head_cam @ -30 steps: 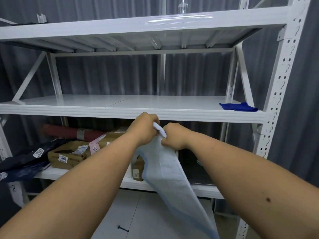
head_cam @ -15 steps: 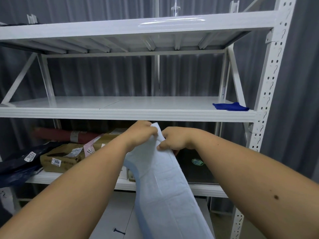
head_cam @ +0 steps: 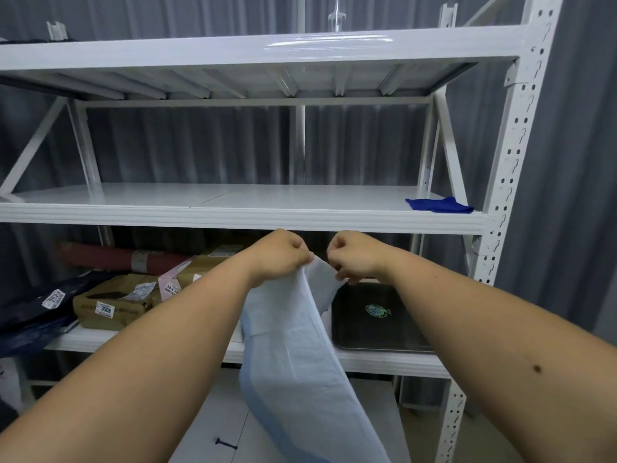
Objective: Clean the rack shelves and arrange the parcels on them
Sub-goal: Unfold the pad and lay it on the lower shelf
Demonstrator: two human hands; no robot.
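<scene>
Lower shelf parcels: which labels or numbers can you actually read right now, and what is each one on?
"3008": white sticker on the brown cardboard box.
"2523": tilted white sticker on the dark plastic mailer bag.
"38 4 34", only partly legible: label on the pink box.
Round green emblem on the black box: lettering too small to read.
Label on the red roll: blurred, unreadable.
Other shipping labels on the cardboard boxes: unreadable.

Both forearms are bare with no sleeves, watch or gloves, and the right forearm (head_cam: 500, 345) bears a small dark mole.
</scene>
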